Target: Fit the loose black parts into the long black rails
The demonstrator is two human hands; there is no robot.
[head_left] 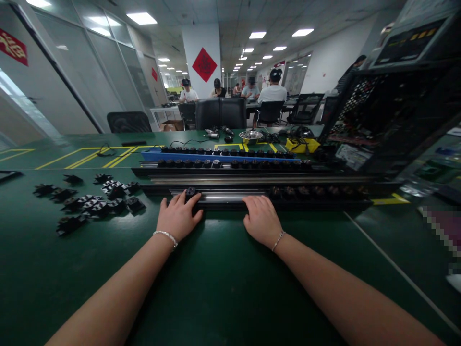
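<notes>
A long black rail (223, 198) with a shiny metal channel lies across the table in front of me. My left hand (177, 218) rests over its left part, fingers spread around a small black module (191, 192) seated in the channel. The left thumb lies along the near side. My right hand (262, 218) has its fingers bent over the rail near the middle, with the thumb lower on the near side. Further right, several black modules (298, 192) sit in a row in the same rail. Both hands' undersides are hidden.
Loose black modules (97, 202) are scattered at the left of the green table (216, 278). Behind lie more rails, one blue (180, 156), a metal bowl (251, 136), a yellow bin (302, 145) and cables. An open computer case (389, 110) stands right. People sit in the background.
</notes>
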